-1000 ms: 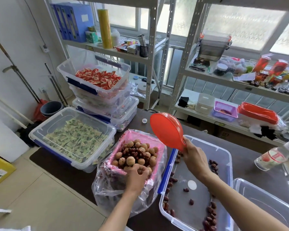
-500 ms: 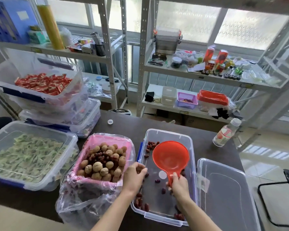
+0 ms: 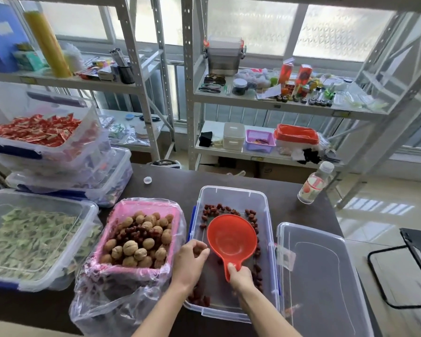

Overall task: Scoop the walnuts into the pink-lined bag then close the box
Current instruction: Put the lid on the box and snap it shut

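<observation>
right hand (image 3: 241, 276) gripping scoop (image 3: 231, 237) handle | left hand (image 3: 191, 261) curled at box (image 3: 231, 198) rim, contents unclear | risk: bag (image 3: 112, 297) sags, walnuts (image 3: 141, 242) spill

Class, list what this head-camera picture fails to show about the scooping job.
- Left hand: curled; what it holds is hidden.
- Box near floor: covered by both forearms.
- Lid: near end cut off by the frame.
- Bottle label: too small to read.

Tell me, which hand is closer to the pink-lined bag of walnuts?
Left. The left hand hovers beside the pink-lined bag of walnuts, at the right edge of it. The right hand is farther away, gripping the red plastic scoop inside the clear plastic box.
</observation>
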Available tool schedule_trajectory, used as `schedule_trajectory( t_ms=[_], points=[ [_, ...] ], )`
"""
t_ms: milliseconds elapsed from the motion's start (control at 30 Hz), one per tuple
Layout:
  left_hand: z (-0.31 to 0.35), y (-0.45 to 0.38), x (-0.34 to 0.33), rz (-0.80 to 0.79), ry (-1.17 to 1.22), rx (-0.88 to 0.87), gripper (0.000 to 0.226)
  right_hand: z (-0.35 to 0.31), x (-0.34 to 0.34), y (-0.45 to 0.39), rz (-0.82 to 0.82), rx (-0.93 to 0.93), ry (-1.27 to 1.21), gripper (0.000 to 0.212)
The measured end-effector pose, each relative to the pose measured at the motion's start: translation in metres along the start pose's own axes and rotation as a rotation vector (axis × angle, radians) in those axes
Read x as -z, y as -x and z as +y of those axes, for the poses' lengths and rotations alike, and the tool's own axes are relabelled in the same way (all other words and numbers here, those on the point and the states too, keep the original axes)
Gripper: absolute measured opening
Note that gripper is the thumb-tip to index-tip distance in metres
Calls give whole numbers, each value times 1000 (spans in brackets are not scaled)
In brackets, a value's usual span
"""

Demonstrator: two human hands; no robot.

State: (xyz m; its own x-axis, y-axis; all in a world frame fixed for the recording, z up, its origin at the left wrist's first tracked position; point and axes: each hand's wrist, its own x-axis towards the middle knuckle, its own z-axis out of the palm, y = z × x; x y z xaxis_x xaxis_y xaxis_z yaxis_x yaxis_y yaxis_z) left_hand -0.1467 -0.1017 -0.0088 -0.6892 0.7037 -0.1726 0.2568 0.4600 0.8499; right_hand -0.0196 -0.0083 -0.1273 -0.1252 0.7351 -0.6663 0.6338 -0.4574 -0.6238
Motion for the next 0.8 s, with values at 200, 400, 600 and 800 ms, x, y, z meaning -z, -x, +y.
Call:
schedule_trajectory(
  t_ms=[200, 400, 600, 800],
  points=[
    [0, 0, -5, -23, -24, -23, 2, -18, 19, 36, -76, 25, 80, 35],
    [17, -2, -17, -44, -35, -52, 5, -41, 46, 73, -42, 175, 474, 34],
    [43, -6, -51, -111, -52, -113, 7, -68, 90, 91, 176, 447, 378, 33],
    [82, 2, -107, -257, -14, -173, 9, -58, 174, 74, 411, 491, 157, 30]
  ],
)
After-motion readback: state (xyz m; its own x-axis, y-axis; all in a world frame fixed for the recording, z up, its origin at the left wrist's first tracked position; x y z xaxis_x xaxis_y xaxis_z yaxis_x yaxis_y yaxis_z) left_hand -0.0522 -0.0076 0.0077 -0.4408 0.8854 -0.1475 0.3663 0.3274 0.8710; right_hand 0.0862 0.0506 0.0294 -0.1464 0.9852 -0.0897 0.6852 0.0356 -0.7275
